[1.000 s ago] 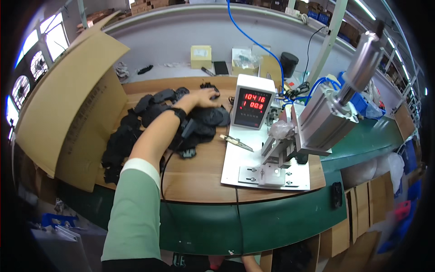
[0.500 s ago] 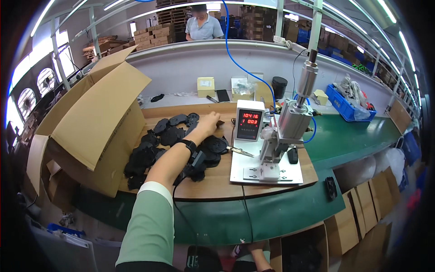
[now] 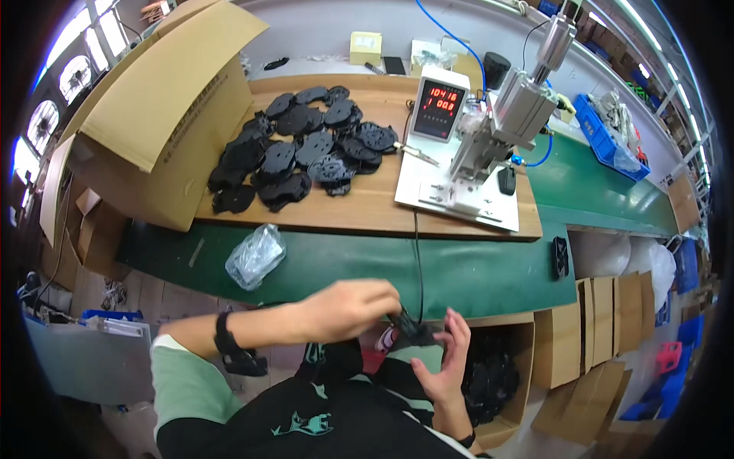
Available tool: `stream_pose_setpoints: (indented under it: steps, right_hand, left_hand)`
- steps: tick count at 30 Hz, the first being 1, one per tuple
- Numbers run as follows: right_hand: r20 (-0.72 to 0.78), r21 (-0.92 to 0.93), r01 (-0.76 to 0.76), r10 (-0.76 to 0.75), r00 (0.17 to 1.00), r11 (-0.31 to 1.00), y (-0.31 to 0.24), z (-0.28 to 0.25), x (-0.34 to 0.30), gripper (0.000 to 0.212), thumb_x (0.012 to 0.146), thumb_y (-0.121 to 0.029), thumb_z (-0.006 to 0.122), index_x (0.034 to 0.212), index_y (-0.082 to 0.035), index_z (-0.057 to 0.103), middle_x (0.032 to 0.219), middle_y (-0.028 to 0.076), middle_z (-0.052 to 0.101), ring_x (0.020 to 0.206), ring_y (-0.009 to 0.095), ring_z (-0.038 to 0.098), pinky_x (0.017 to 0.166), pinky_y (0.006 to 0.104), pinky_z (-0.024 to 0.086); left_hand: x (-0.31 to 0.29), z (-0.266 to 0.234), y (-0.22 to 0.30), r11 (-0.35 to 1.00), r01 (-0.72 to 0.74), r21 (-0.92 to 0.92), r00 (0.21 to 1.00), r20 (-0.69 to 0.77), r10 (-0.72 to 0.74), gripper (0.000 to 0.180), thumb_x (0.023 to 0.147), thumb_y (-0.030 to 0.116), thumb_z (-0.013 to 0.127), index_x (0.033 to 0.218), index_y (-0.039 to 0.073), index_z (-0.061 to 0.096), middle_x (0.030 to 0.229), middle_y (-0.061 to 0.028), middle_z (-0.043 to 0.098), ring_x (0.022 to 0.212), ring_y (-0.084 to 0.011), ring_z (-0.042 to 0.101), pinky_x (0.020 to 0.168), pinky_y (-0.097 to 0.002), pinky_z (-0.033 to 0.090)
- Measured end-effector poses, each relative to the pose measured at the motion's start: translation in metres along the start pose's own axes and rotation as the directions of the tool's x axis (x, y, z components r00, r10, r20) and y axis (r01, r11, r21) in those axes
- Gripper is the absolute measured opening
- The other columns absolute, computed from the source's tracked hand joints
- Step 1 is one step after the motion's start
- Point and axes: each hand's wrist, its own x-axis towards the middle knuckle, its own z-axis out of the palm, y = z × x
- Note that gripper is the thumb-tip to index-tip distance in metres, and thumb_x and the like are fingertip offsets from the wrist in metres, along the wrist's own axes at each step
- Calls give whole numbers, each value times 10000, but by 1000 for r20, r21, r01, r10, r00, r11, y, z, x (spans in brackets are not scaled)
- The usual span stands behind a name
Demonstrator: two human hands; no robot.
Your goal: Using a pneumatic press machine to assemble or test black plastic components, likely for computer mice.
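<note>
In front of my body, below the bench edge, my left hand [image 3: 352, 306] pinches a dark moulded plastic part [image 3: 413, 330] between thumb and fingers. My right hand [image 3: 447, 363] is at the part's other side, thumb and fingers spread; a fingertip looks close to or touching it. The part's details are blurred. Across the bench, many similar black plastic parts [image 3: 313, 149] lie in a loose pile on a wooden board [image 3: 375, 200]. To the right of the pile stands a small press [image 3: 508, 115] on a white base plate [image 3: 474, 206].
A large open cardboard box [image 3: 172, 115] stands left of the pile. On the green bench lies a clear plastic bag [image 3: 256, 256]. A counter with red digits [image 3: 440, 103] sits beside the press. Under the bench, a carton [image 3: 524, 375] holds black parts. A blue crate [image 3: 608, 141] stands far right.
My left hand has come back from the far side of the pile to my body with a dark part. My right hand has risen to meet it. The view has tilted down.
</note>
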Motion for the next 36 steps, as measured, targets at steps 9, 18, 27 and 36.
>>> stream_pose_setpoints:
  steps: [9,18,27,36]
  right_hand:
    - [149,-54,-75,82,985,996,2,8,59,237,882,28,753,1116,16,722,968,97,729,873,162,676,818,289,533]
    - [-25,-60,-4,3,1000,998,12,-10,108,171,984,13,669,1154,29,664,950,51,679,840,106,617,770,271,545]
    - [68,-512,276,-281,957,814,10,-23,163,318,835,103,660,1127,-21,675,1183,160,665,1124,358,636,989,427,501]
    - [57,-607,273,-302,952,746,52,9,209,411,777,115,609,1165,-14,652,1193,167,651,1174,376,589,1040,448,459]
  left_hand:
    - [13,38,-40,977,202,67,850,-507,-141,321,836,43,791,1118,56,637,1228,-147,632,1206,-369,610,1028,-453,507]
    - [15,-2,-191,636,585,504,754,-627,-197,578,886,141,700,1435,44,550,1480,-147,543,1351,-301,497,1094,-460,403]
    - [11,-1,-203,697,605,385,682,-703,-204,462,816,99,714,1256,9,604,1337,-152,599,1312,-348,509,1086,-481,436]
    - [11,-9,-186,789,533,306,556,-829,-54,418,756,5,787,1135,44,614,1213,-160,538,1289,-388,509,1087,-492,443]
